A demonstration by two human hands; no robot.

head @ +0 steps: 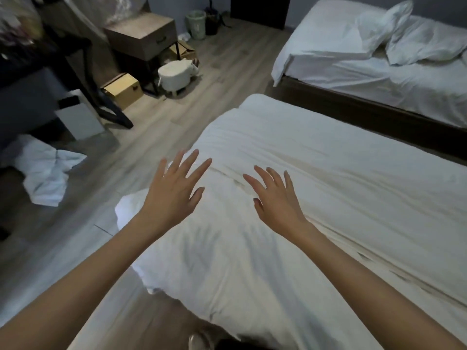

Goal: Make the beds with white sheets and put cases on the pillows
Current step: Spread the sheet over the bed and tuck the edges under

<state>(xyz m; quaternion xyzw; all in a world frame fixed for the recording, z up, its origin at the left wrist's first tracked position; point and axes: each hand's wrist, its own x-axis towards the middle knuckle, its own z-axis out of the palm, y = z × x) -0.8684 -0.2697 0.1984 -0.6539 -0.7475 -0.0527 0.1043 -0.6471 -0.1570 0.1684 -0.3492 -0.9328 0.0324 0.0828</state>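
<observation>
Your fingers [189, 160] are spread straight on both sides, gripping nothing; your left hand [169, 198] and right hand [278, 200] reach palms-down over the creased white cotton sheet [328, 183] on the near bed [250, 102]; whether they touch it is unclear. You look to be at the smoothing step; next, lay both palms flat and sweep outward, evenly, toward the edges. Long diagonal wrinkles lie just beyond them, between the hands; two plump white-cased pillows [424, 44] rest on the dark-framed far bed [353, 107], well apart.
</observation>
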